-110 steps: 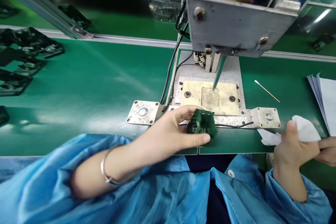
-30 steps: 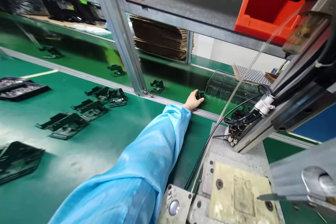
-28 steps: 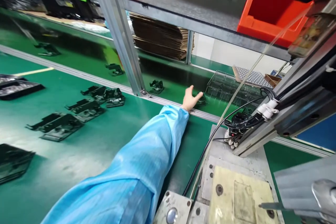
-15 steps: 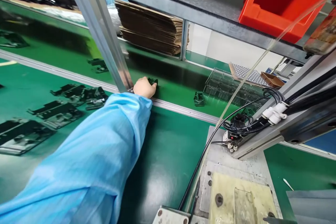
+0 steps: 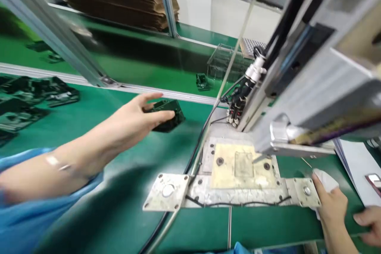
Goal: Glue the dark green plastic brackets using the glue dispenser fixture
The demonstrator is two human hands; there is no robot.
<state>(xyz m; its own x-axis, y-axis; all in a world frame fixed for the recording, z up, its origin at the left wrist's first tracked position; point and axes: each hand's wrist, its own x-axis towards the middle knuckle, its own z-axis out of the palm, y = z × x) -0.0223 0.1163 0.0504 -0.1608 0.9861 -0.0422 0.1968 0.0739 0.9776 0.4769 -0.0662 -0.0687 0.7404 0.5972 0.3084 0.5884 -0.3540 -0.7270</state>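
Observation:
My left hand (image 5: 139, 117) holds a small, dark, box-like plastic part (image 5: 168, 117) between thumb and fingers, raised over the green bench left of the press. Its sleeve is pushed back from the wrist. At the lower right, my right hand (image 5: 331, 202) is closed on a crumpled white cloth (image 5: 326, 180), beside the right button plate (image 5: 306, 191). Between the hands lies the press's cream-coloured fixture block (image 5: 224, 174), with a shallow rectangular recess. Similar dark parts (image 5: 62, 91) lie in a group at the left.
Another person's hand (image 5: 369, 220) enters at the right edge, near white papers (image 5: 357, 166). The press column (image 5: 253, 99), hoses and cables (image 5: 202, 141) rise behind the fixture. A metal post (image 5: 59, 31) stands left. One dark part (image 5: 202, 82) sits beyond the rail by clear trays (image 5: 223, 61).
My left hand has come back from beyond the rail towards the press, carrying the dark part. The view has turned right, bringing my right hand and the other person's hand into sight.

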